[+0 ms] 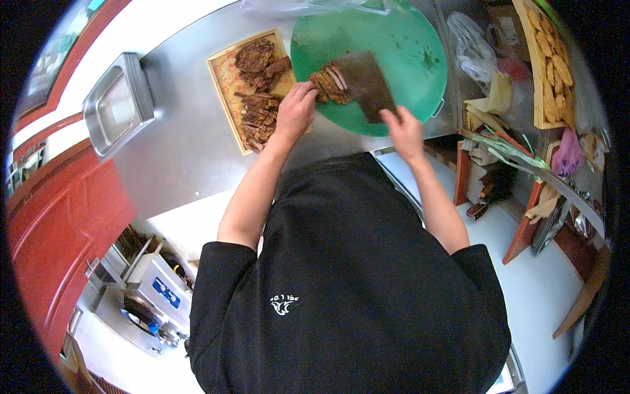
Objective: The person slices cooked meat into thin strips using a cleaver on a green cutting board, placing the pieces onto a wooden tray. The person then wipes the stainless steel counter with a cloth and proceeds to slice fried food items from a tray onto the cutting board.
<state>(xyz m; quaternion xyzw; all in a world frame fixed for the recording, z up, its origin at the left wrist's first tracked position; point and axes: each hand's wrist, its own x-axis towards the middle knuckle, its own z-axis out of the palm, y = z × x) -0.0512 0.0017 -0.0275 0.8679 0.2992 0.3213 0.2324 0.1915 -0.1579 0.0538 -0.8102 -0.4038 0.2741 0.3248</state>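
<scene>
My right hand (404, 130) is closed around the handle of a cleaver (366, 83), whose broad dark blade is blurred over the round green chopping board (413, 54). Beside the blade lies a piece of browned cooked meat (330, 84), cut into slices that still sit close together. The fingertips of my left hand (298, 106) touch the left end of this meat. Left of the board, a shallow wooden tray (226, 106) lined with printed paper holds an uncut-looking piece of meat (255, 56) at its far end and sliced meat (258, 118) nearer me.
Stacked steel pans (118, 103) stand on the left of the metal counter (172, 162). A clear plastic bag (470, 44) and a wooden tray of golden-brown food pieces (551, 69) are at the right. Green stalks (512, 150) lie nearer. A plastic sheet (315, 7) overlaps the board's far edge.
</scene>
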